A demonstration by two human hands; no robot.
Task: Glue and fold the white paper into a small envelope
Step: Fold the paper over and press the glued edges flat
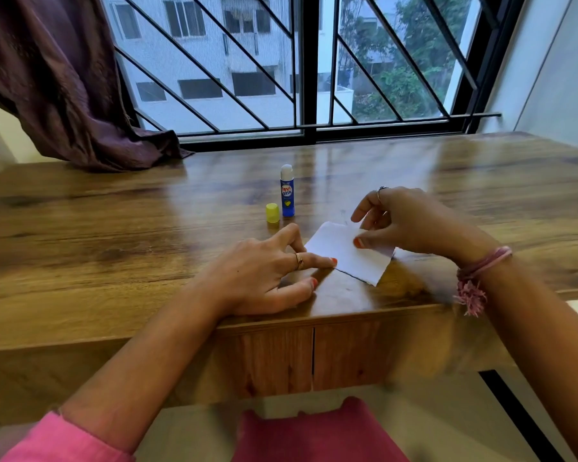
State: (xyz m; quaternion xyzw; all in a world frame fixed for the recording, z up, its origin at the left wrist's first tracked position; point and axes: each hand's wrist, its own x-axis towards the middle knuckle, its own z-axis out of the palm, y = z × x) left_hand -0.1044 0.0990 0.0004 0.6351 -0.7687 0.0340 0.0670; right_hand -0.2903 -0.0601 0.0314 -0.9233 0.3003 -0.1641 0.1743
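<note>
Hands first: we see two. Our right hand [411,225] pinches the one sheet of white paper [347,255] by its far edge, lifting it off the bench [114,228]; our left hand [264,278] lies flat, fingertips pinning the paper's near corner. One uncapped glue stick [287,191] stands beside its one yellow cap [272,213]

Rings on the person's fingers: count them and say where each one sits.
2: one ring on the left hand, one ring on the right hand. Others may be hidden.
</note>
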